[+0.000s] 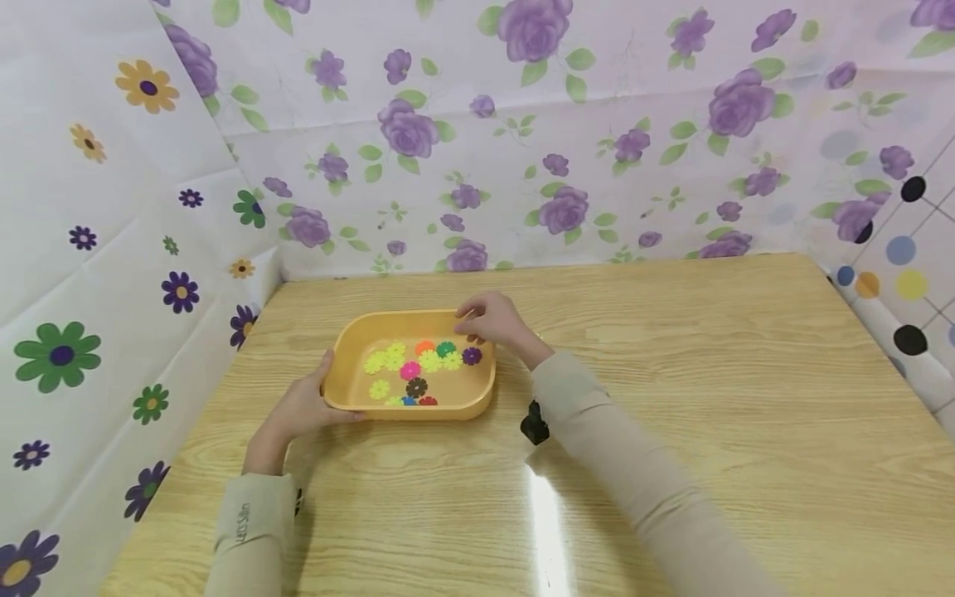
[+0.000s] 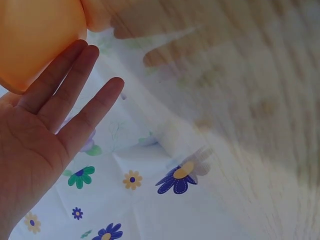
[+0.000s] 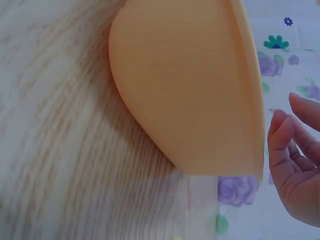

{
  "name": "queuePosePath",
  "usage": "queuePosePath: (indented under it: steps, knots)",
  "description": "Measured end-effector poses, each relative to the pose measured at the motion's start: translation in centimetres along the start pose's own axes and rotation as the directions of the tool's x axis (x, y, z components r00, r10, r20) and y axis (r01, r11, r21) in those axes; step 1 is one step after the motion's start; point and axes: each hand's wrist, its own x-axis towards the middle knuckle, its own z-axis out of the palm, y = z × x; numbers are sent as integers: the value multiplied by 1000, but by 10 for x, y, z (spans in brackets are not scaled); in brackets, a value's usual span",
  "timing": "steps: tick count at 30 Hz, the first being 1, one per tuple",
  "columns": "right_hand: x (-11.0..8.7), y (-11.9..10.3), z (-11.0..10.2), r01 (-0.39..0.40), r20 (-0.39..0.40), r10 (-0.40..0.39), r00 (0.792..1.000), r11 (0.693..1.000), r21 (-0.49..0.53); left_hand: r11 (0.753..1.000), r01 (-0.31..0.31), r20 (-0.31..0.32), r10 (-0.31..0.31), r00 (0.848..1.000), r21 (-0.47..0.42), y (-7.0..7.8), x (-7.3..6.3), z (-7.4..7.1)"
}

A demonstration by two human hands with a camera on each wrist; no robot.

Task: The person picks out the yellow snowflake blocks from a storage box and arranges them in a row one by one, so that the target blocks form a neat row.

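A yellow-orange plastic basin stands on the table. Flower-shaped plastic pieces lie on its floor, among them yellow pieces, a pink piece, a black piece and a purple piece. My left hand rests against the basin's left end, its straight fingers along the outer wall and the thumb by the front. Over the far right corner hovers my right hand, its fingers loosely bent. In the right wrist view, a gap shows between thumb and fingertips, with nothing held there.
The wooden table extends far to the right of the basin. A small black object shows beside the right sleeve. Flower-printed sheets hang behind and to the left of the table.
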Motion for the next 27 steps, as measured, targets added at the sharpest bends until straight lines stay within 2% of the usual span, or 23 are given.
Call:
queuePosePath:
  steps: [7, 10, 15, 22, 27]
  knots:
    - [2, -6, 22, -69, 25, 70, 997, 998, -12, 1000, 1, 0, -1, 1000, -1, -1, -1, -1]
    - [3, -6, 31, -123, -2, 123, 992, 992, -28, 1000, -1, 2, 1, 1000, -2, -1, 0, -1]
    - [6, -2, 44, -191, -84, 181, 980, 972, -136, 1000, -2, 3, 2, 1000, -1, -2, 0, -1]
    - [11, 3, 55, -218, -179, 163, 970, 910, -353, 1000, 0, -3, 0, 1000, 16, -1, 0, -1]
    - [12, 10, 59, -264, -206, 196, 959, 882, -391, 1000, -7, -3, 7, 1000, 13, 0, 1, 0]
